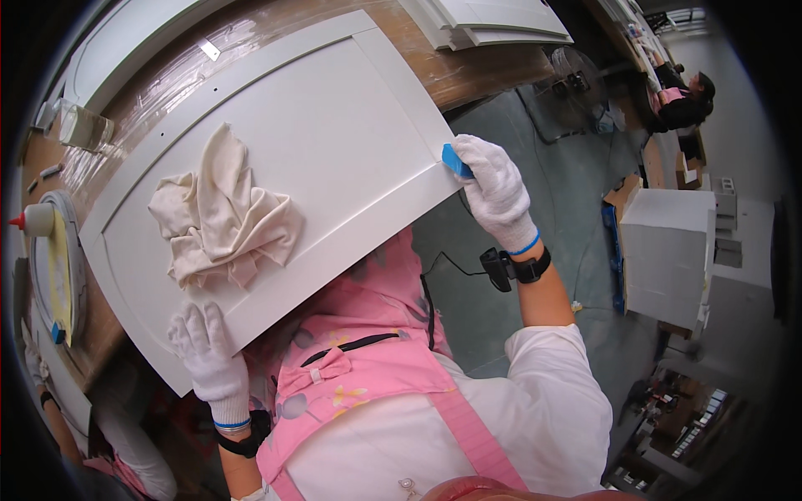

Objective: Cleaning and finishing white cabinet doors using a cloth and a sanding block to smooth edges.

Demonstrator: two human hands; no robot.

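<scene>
A white panel (334, 125) with a raised frame lies flat on the tabletop (493, 71), its near long edge facing the wearer and overhanging toward the body. Its long axis runs slantwise, from the near-left corner by one hand up to the right-hand end by the other, so the panel's main face lies ahead of both hands.

The hands are well apart, one at either end of that near edge. The right hand (494, 188), in a white knitted glove, is closed around a small blue block (455, 161), which sits against the panel's near-right corner; this hand is the nearer one to the right end. The left hand (205, 355), gloved alike, rests on the panel's near-left corner with its fingers extended and grasps nothing visible; whether the thumb hooks under the edge, I cannot tell.

On the panel's left half, nearer the left hand, lies a crumpled cream cloth (221, 217). Left of the panel stand a clear jar (83, 129) and a white bottle (35, 220) with a red tip, with a second blue block (58, 332) below the bottle. Beyond the panel's far-right corner are more white panels (493, 21); right of it, past the floor, stand a fan (576, 83) and a large white box (668, 250).
</scene>
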